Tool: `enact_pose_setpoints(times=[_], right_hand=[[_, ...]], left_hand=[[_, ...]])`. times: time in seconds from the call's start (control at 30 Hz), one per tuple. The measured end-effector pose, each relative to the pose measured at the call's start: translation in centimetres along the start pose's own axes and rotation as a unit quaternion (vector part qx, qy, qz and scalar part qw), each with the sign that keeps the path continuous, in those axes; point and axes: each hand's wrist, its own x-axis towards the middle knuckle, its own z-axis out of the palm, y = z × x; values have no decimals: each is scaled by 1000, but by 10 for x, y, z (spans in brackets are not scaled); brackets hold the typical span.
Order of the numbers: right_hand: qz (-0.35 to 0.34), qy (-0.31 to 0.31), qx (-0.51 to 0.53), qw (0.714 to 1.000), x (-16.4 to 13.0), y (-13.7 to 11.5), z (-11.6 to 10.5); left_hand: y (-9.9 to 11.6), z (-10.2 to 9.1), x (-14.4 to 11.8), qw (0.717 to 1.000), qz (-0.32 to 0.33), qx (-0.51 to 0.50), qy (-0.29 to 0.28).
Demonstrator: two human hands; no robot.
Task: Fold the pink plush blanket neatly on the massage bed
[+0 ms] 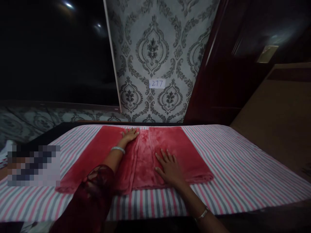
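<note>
A plush red blanket (194,155) lies on a striped cloth, with its left and right sides folded in toward the middle. Between the two folded edges a narrow strip of the blanket shows. My left hand (130,134) rests flat near the far edge of the left fold, fingers spread. On the right fold, closer to me, my right hand (169,168) lies palm down with its fingers apart. Neither hand grips the fabric. A bracelet circles each wrist.
The pink, grey and white striped cloth (233,165) covers the table. Behind it stands a patterned wall with a paper label (157,83). A large dark screen (55,51) is at the left, a brown board (279,113) at the right. A blurred-out patch (34,165) hides something at left.
</note>
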Motion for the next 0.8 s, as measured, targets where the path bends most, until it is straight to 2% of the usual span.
enact_pose_setpoints(times=[0.1,0.2,0.3,0.37,0.53,0.6,0.7,0.8], right_hand=[[7,-18,6,1000,3,1,-3],[18,-25,10,999,8,-4,-7],[19,-16,20,999,6,-18,-9],[14,-9,28,999,-2,-30,-8],[-3,25,25,999,-30,-46,-3],[4,42,15,999,-37,-47,-2],[3,60,-5,998,-40,-46,-1],[11,52,-21,998,-37,-46,-1]], left_hand=[[9,2,-15,999,32,1,5],[20,17,-37,998,62,11,11],[26,28,-53,997,72,18,21],[28,28,-56,997,73,15,27],[49,15,-42,997,67,-13,41],[62,12,-33,998,55,-33,28],[80,13,-19,997,25,-71,-5],[93,16,-11,995,-8,-102,-18]])
